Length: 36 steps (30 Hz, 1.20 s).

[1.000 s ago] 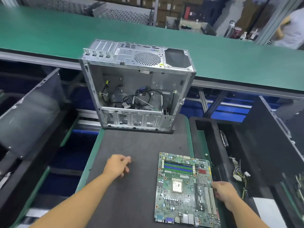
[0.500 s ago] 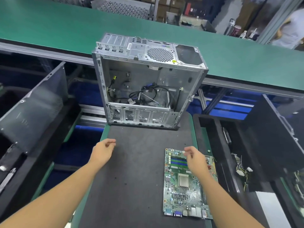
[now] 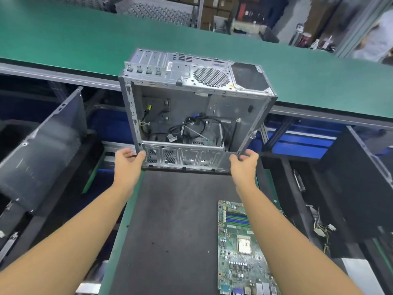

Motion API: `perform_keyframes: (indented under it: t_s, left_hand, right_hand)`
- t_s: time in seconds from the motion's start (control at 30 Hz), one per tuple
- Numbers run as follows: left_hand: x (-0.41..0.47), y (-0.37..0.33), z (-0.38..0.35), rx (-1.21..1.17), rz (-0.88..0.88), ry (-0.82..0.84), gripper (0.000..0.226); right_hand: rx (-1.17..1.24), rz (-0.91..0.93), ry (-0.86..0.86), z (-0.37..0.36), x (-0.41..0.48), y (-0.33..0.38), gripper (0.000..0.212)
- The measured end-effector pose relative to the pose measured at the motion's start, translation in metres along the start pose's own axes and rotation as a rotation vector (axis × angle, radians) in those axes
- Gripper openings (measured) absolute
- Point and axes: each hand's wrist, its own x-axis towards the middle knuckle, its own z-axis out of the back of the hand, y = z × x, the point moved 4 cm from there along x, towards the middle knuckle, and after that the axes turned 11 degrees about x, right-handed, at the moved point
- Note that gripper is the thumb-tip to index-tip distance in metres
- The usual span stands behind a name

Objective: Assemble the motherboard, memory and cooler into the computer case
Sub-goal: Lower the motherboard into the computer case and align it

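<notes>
1. A dark mat (image 3: 180, 231) covers the worktop, with a green border (image 3: 119, 241) showing along its left edge.
2. A long green conveyor belt (image 3: 85, 37) runs across the far side, edged by a grey metal rail (image 3: 53, 75).
3. A grey perforated side panel (image 3: 42, 150) leans tilted at the left.
4. A black panel (image 3: 350, 184) stands at the right, with a bundle of loose cables (image 3: 321, 228) near its base.
5. Blue bins (image 3: 302, 143) sit under the belt.
6. Cardboard boxes (image 3: 214, 7) are stacked in the far background.
</notes>
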Motion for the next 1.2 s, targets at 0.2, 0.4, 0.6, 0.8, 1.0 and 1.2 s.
perform_keyframes:
  t_s: [0.2, 0.4, 0.6, 0.8, 1.0, 1.2]
  left_hand:
    - [0.017, 0.002, -0.007, 0.227, 0.036, -0.071, 0.062]
    - [-0.017, 0.065, -0.017, 0.483, -0.031, 0.253, 0.01]
    - [-0.038, 0.1, -0.008, 0.764, 0.001, 0.54, 0.004]
    - [-0.041, 0.101, 0.006, 0.766, 0.023, 0.536, 0.007]
    - [-0.049, 0.109, 0.016, 0.772, 0.032, 0.545, 0.007]
    - [-0.051, 0.112, 0.008, 0.759, -0.033, 0.567, 0.004]
  right_hand:
    - [-0.204, 0.065, -0.106, -0.003, -0.002, 0.004, 0.017]
    - [-0.963, 0.183, 1.339, -0.065, -0.142, -0.1, 0.043]
    - [-1.143, 0.387, 1.444, -0.089, -0.182, -0.139, 0.059]
    - [-1.152, 0.466, 1.391, -0.09, -0.186, -0.139, 0.037]
    - [-1.197, 0.557, 1.363, -0.111, -0.2, -0.138, 0.023]
    - [-1.205, 0.482, 1.232, -0.107, -0.199, -0.141, 0.02]
